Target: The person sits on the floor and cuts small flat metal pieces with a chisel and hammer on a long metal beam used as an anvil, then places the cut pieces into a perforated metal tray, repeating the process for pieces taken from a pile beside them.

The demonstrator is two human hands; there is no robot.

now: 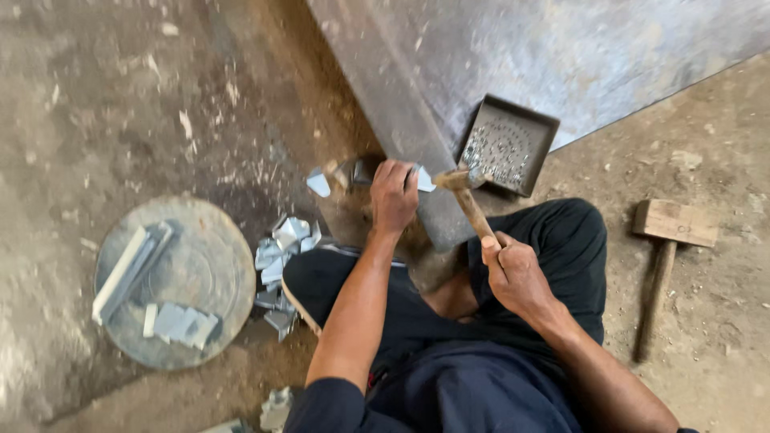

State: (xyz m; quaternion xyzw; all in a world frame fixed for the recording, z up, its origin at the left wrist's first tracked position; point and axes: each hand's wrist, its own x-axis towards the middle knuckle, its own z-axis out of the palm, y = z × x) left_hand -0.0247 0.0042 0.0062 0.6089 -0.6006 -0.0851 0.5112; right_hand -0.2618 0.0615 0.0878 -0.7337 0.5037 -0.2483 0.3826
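Head view looks straight down on a person sitting on a dusty earthen floor (96, 96), knees in dark cloth. Nearest, the right hand (513, 277) is wrapped tight round the wooden handle of a small steel-headed hammer (465, 192), its head lying just beside the other hand. A little farther, the left hand (393, 196) presses down with fingers curled over a small bent piece of grey sheet metal (423, 180), pinning it on the near end of a long, dull, rust-stained steel beam (401, 112) that runs away to the far side. Left of the knee lies a loose heap of pale, angular sheet-metal offcuts (281, 269), and farther left a round, worn metal disc (208, 273) carries flat grey strips. Well to the right rests a blocky wooden mallet (672, 228). Beyond the hands, a shallow square metal tray (545, 128), dark-rimmed, holds many tiny shiny rivets and sits on a broad scuffed steel sheet (601, 56).
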